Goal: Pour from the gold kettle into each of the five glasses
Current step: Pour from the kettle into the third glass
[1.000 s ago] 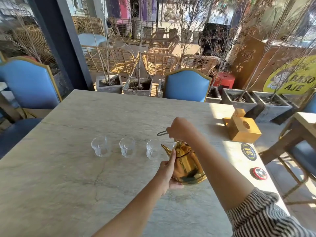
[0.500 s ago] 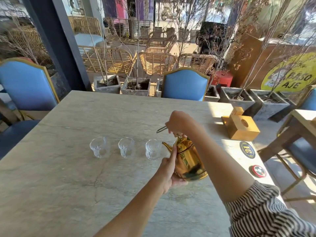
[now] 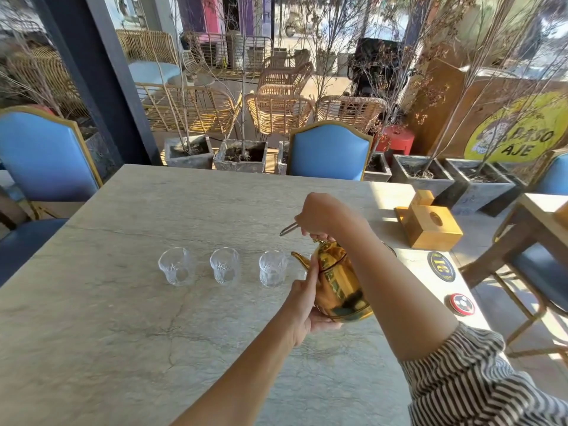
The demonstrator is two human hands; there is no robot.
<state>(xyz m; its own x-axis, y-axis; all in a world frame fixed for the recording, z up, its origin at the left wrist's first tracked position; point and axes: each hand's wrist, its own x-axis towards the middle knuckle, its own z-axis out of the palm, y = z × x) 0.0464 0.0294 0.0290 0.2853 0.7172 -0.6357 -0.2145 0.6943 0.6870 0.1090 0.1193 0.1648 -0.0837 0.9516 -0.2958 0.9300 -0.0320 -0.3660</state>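
The right hand (image 3: 322,215) reaches in from the right, forearm angled down, fingers closed around the handle at the top of the kettle (image 3: 338,282). The left hand (image 3: 302,305) comes from below, its fingers wrapped under and against the kettle's left side. The kettle is lifted, spout tipped left, just beside the third glass (image 3: 272,269). Two more glasses (image 3: 176,266) (image 3: 225,265) stand left of it in a row. The bench (image 3: 107,348) is bare to the left and near; a wooden box (image 3: 430,224) sits far right by the edge.
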